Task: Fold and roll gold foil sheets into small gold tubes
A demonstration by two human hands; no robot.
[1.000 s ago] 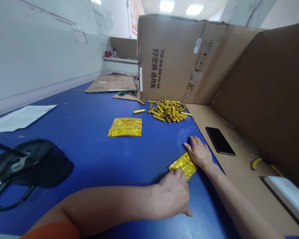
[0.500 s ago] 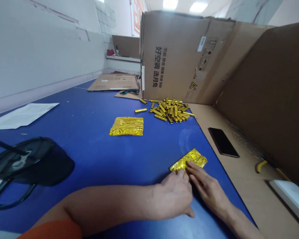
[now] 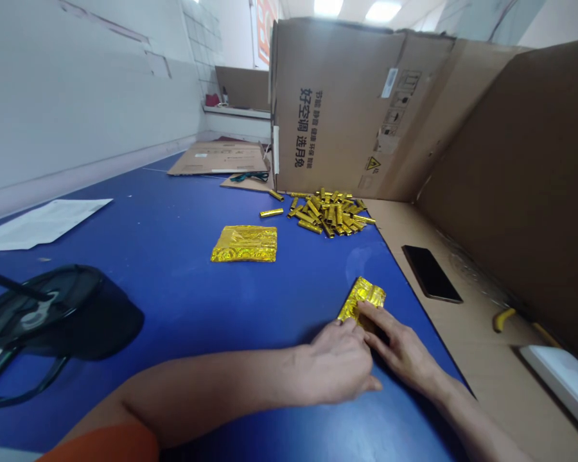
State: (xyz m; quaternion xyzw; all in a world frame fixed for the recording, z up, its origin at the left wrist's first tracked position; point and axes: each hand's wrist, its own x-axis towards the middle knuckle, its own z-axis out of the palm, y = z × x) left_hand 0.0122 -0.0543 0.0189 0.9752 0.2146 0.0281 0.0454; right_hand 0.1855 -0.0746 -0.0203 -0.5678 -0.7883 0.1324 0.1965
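This looks like a small workshop or packing corner; a shiny gold sheet (image 3: 364, 290) and a pile of gold tubes (image 3: 336, 215) lie on a blue surface (image 3: 183, 289). Printed cardboard (image 3: 347, 128) stands behind; ceiling lights (image 3: 383, 11) glow above.

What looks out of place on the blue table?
Maybe the two gold rolls just left of the jumbled pile: they lie apart from the others, like strays.

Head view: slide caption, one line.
Left hand and right hand touch gold foil on a blue table, gold tubes heaped beyond.
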